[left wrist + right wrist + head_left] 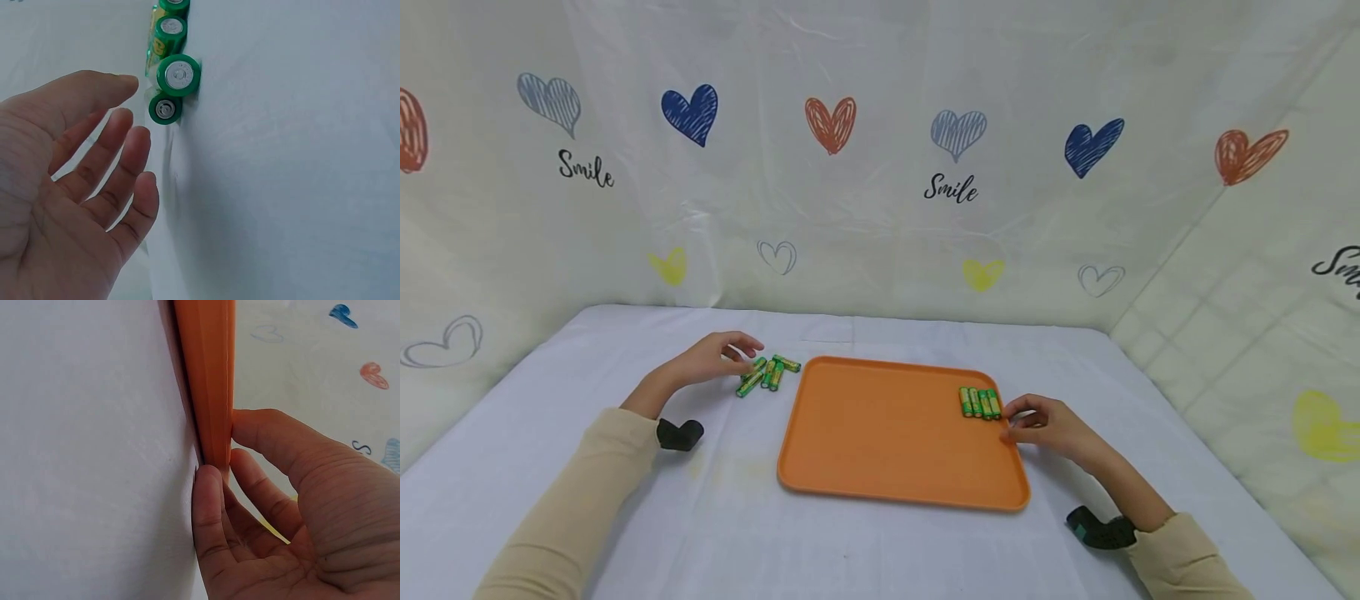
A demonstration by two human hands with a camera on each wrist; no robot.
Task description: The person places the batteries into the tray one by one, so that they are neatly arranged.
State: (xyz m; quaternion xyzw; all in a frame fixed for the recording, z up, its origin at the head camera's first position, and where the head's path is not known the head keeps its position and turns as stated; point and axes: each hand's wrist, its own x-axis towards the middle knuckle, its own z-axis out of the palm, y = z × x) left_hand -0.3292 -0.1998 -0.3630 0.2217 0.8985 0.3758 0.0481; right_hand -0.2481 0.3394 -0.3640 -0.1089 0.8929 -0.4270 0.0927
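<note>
Several green-and-yellow batteries point(765, 375) lie in a loose group on the white cloth, left of an orange tray point(895, 442). My left hand point(718, 357) hovers at this group, its fingers loosely bent and holding nothing. Up close in the left wrist view, the battery ends point(179, 75) show just beyond the thumb tip. A row of several batteries point(980, 403) lies side by side on the tray near its right rim. At that rim, my right hand point(1048, 427) touches the tray with thumb and fingertips. The right wrist view shows its thumb against the tray's edge point(209, 381).
A white cloth point(842, 550) covers the table. Behind and to the right hangs a pale sheet point(880, 225) printed with hearts and "Smile". Dark wrist devices sit under the left wrist point(680, 434) and right wrist point(1101, 530).
</note>
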